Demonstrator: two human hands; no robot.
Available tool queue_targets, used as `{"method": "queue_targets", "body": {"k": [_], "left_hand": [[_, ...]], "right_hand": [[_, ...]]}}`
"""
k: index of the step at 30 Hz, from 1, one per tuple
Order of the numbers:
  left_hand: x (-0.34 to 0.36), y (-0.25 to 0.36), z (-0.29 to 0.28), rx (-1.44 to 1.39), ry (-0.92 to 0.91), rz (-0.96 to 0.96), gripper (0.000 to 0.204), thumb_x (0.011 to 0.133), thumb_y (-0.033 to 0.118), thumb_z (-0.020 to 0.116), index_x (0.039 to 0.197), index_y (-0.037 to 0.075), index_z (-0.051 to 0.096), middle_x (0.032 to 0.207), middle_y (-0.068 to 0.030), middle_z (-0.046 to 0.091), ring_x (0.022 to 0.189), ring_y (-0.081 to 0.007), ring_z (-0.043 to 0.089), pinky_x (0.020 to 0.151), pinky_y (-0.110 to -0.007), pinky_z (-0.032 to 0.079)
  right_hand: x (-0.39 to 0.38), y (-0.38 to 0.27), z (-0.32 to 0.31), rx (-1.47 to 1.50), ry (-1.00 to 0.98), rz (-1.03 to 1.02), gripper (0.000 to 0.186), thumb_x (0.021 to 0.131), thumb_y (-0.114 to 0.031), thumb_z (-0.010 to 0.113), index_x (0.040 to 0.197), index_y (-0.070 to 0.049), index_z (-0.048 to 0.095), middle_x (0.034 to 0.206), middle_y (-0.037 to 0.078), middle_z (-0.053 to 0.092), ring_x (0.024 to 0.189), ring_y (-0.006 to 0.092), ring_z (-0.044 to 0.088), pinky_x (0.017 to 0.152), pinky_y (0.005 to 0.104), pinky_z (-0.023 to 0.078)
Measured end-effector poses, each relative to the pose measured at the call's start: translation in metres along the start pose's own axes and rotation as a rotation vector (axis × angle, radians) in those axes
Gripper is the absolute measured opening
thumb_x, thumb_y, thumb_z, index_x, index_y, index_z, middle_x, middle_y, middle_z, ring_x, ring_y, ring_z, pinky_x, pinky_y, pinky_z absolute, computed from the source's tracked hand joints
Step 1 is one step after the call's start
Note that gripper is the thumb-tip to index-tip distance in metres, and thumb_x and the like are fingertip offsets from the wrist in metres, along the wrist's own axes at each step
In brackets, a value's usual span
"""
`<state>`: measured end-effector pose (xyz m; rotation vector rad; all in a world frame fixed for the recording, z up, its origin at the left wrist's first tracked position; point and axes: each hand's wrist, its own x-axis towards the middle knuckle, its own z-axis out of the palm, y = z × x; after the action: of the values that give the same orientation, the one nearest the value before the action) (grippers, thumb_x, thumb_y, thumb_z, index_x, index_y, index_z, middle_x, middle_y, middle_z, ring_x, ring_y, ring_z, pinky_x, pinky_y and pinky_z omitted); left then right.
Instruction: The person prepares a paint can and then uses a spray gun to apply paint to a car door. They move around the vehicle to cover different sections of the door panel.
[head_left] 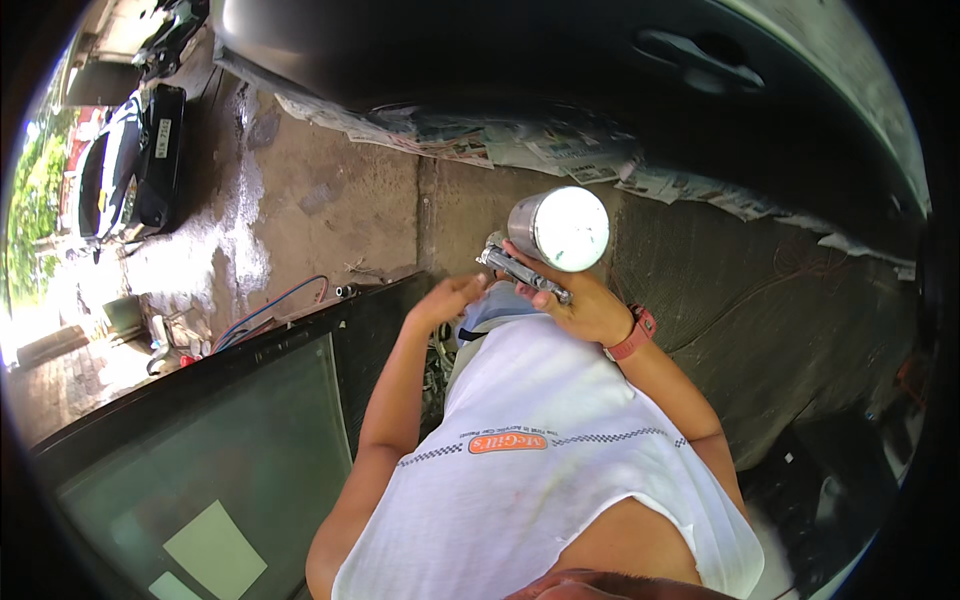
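Observation:
My right hand, with a red watch at its wrist, is wrapped round a spray gun in front of my body. The gun's metal body looks grey and smeared, and a round silver cup with a bright white end sits by the fingers. To the left of the gun, my left hand is apart from it with its fingers curled in. What those fingers hold, if anything, is hidden. Beyond both hands stretches a dark car panel with a door handle.
Newspaper sheets line the panel's lower edge above the concrete floor. A dark-framed glass panel stands close on my left, with blue and red hoses behind it. Farther left is a black car. A thin cable lies to the right.

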<state>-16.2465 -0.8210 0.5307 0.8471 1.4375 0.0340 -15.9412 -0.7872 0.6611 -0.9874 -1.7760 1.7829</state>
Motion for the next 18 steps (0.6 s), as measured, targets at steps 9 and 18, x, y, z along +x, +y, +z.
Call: {"method": "queue_targets", "body": {"k": [9,18], "left_hand": [[0.048,0.086,-0.186,0.392,1.319,0.783,0.067,0.097,0.032,0.068,0.155,0.007,0.043,0.157,-0.0235,0.041,0.145,-0.0442,0.034,0.119,-0.054,0.028],[0.077,0.172,-0.298,0.602,1.467,0.854,0.084,0.097,0.065,0.057,0.164,0.021,0.03,0.169,-0.0258,0.014,0.155,-0.0483,0.012,0.122,-0.067,0.006]], "right_hand": [[0.135,-0.054,0.037,-0.117,0.114,-0.181,0.084,0.1,-0.073,0.038,0.153,-0.009,0.051,0.155,0.011,0.052,0.146,0.0342,0.044,0.121,0.0459,0.028],[0.193,-0.097,0.058,-0.027,0.23,-0.027,0.088,0.1,-0.074,0.041,0.154,-0.005,0.049,0.105,0.005,0.07,0.067,0.0045,0.047,0.063,0.0221,0.04]]}}
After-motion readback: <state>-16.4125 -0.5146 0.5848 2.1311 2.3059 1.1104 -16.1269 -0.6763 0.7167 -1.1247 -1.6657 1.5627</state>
